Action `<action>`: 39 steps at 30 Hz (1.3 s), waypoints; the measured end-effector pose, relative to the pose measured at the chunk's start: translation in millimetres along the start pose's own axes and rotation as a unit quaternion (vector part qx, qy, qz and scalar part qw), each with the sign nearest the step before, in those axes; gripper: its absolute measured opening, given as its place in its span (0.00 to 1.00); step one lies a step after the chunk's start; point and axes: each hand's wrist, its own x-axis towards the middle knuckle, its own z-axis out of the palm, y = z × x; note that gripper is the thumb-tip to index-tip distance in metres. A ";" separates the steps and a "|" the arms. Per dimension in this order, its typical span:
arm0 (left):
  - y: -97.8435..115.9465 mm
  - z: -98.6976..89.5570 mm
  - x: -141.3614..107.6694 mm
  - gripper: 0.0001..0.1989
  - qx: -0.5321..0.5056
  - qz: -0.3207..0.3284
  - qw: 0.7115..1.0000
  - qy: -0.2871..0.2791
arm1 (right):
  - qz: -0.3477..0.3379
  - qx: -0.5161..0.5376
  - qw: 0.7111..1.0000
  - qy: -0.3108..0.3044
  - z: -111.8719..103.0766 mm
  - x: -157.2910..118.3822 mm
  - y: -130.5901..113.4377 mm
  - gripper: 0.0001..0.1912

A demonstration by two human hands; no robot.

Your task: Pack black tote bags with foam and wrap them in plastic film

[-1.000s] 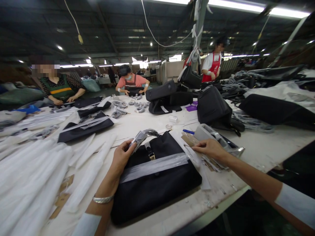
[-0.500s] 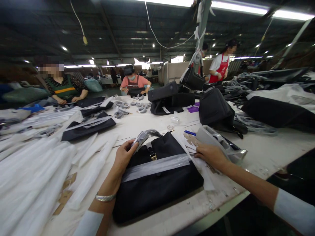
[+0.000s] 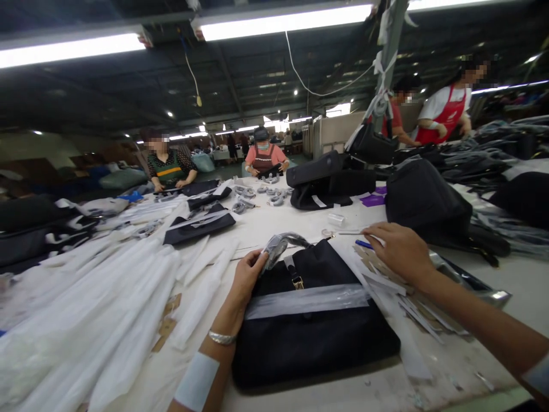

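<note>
A black handbag lies flat in front of me, with a gold buckle on a short strap and a clear plastic band around its middle. My left hand is closed on its plastic-wrapped handle at the upper left. My right hand is beyond the bag's upper right corner, fingers pinched at the end of a thin, silvery stick-like tool. Just below these fingers lies a blue pen. Paper tags and cards are spread under my right forearm.
Long white wrapping sheets cover the left side. More black bags stand across the table's back and right. Wrapped handles and a clear tape roll lie mid-table. Several co-workers work around the table.
My right hand has left the paper tags and moved forward to the thin tool, now at its fingertips. The left hand stays on the handle. The camera has turned left and up.
</note>
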 end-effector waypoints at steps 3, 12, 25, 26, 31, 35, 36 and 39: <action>-0.8 -1.0 1.3 0.23 -0.010 -0.007 1.000 0.002 | 0.090 0.176 0.978 -0.064 4.5 11.7 -30.2 0.11; -1.0 -3.6 1.1 0.22 -0.074 -0.018 0.997 0.018 | 0.171 0.481 0.797 -0.322 69.9 16.3 -143.6 0.10; -1.3 0.6 0.4 0.20 0.053 0.068 0.996 0.039 | 0.254 0.606 0.719 -0.225 113.1 21.4 -172.8 0.12; -1.3 1.2 0.2 0.19 0.076 0.079 0.993 0.043 | 0.258 0.613 0.715 -0.216 114.7 20.6 -173.5 0.13; -1.1 4.2 0.6 0.17 0.124 0.111 0.985 0.038 | 0.256 0.670 0.668 -0.199 120.8 15.1 -180.2 0.17; -2.7 5.6 1.2 0.17 0.115 0.118 0.986 0.021 | 0.245 0.735 0.585 -0.242 124.8 12.7 -176.8 0.19; -2.8 6.0 0.9 0.17 0.118 0.121 0.985 0.017 | 0.239 0.750 0.562 -0.253 125.6 12.7 -174.5 0.19; -1.0 7.5 -1.4 0.15 0.132 0.130 0.983 0.011 | 0.228 0.769 0.538 -0.258 127.7 13.8 -168.8 0.18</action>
